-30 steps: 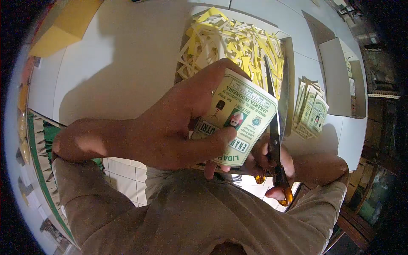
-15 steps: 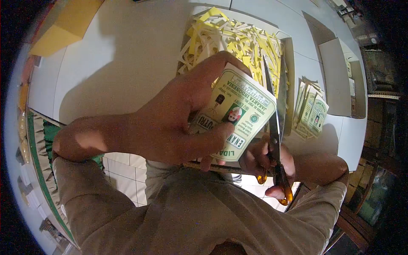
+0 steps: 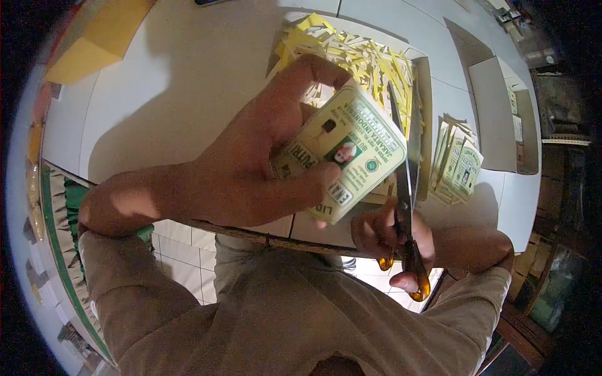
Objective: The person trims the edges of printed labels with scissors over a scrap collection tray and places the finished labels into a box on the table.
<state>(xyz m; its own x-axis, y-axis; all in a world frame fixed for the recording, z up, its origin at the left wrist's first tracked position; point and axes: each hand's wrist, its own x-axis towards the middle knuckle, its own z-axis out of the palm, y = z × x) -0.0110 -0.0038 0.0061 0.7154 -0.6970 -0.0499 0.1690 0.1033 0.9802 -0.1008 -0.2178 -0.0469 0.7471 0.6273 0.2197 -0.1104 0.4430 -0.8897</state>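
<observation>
- The left hand (image 3: 260, 166) is gripping a pale-green and cream printed paper label (image 3: 348, 150); the grip is closed on it, with the thumb pressing across the printed face.
- The label is lying just off the centre of the view, towards 1 o'clock, tilted, with its print reading upside down. Whether it is a single sheet or several, the inspector cannot tell.
- The right hand (image 3: 398, 241), at 4 o'clock, is holding a pair of scissors with dark metal blades and amber translucent handles (image 3: 407, 219). This grip is closed around the handles, the loops standing apart.
- The blades are pointing towards 12 o'clock, running close beside the label's right-hand edge; contact cannot be confirmed.
- A shallow open box (image 3: 426, 103), at 1 o'clock, is holding a tangled heap of yellow and cream paper strips (image 3: 370, 66); the blade tip is showing over them.
- A loose, overlapping pile of similar green and cream labels (image 3: 459, 166) is resting near 3 o'clock, to the right of the strip box.
- A second open box of plain pale card (image 3: 494, 113) is standing at 2 o'clock, with printed labels inside.
- A folded yellow-orange sheet-like item (image 3: 94, 53) is lying at 10 o'clock.
- The white tiled bench (image 3: 207, 56) is carrying both boxes and the pile.
</observation>
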